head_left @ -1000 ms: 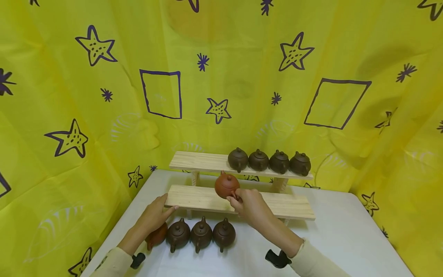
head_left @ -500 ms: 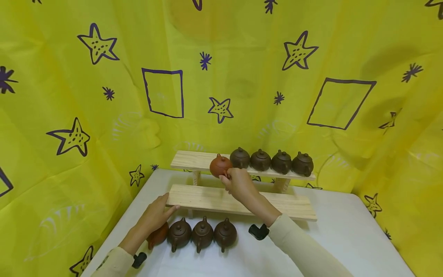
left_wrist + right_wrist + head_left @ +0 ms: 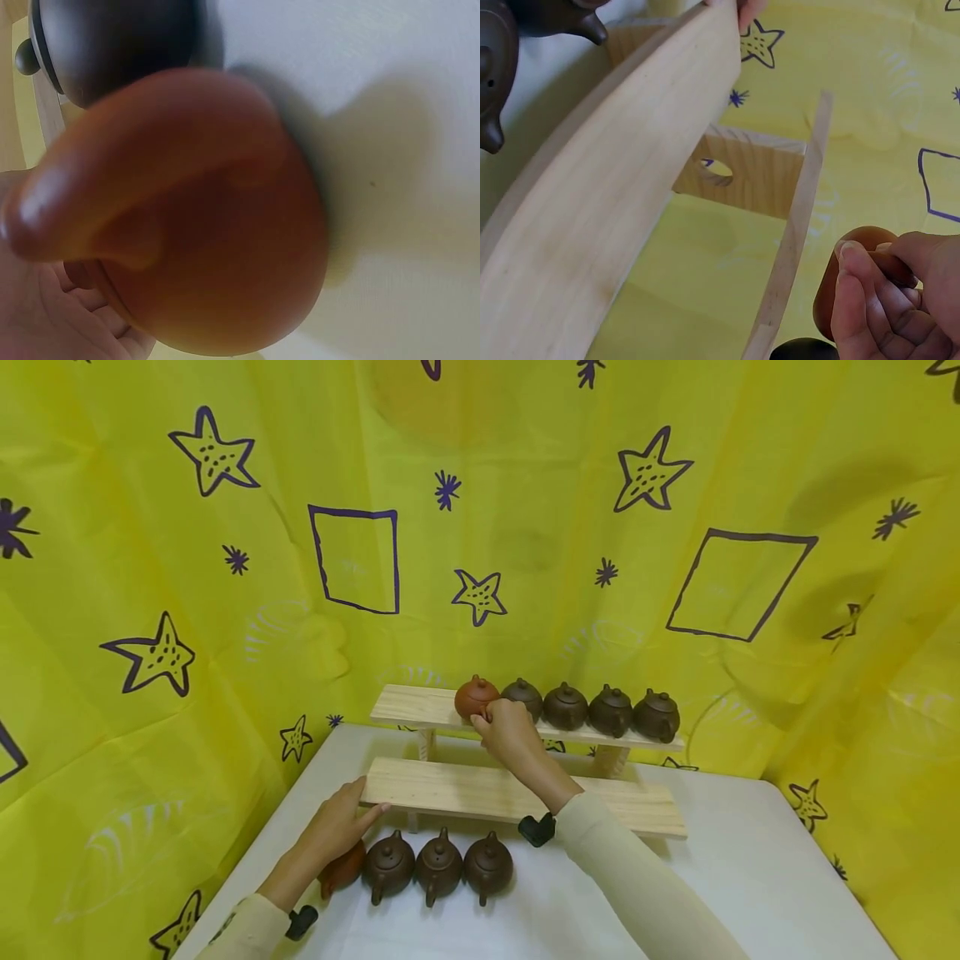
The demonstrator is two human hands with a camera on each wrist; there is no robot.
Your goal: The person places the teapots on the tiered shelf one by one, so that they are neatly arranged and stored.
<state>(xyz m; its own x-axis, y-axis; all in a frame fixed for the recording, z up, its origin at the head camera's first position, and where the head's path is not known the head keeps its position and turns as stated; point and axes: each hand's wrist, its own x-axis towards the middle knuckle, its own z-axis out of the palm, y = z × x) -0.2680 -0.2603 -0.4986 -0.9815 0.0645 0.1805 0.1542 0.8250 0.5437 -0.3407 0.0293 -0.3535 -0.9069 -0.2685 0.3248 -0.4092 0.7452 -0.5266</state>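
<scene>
My right hand pinches the handle of a reddish-brown clay teapot at the upper board of a wooden two-tier shelf. The teapot is upright, left of the dark teapots; whether its base touches the board is hard to tell. In the right wrist view, the thumb and fingers close round its handle. My left hand holds the left end of the lower board, thumb along the front edge. Beneath that hand stands another reddish teapot, partly hidden in the head view.
Several dark brown teapots stand in a row on the upper board's right part. More dark teapots line the white table before the shelf. A yellow patterned curtain surrounds the table behind.
My right hand has carried the reddish teapot up and slightly left, from above the lower board to the upper board beside the dark teapots. The left hand stays put.
</scene>
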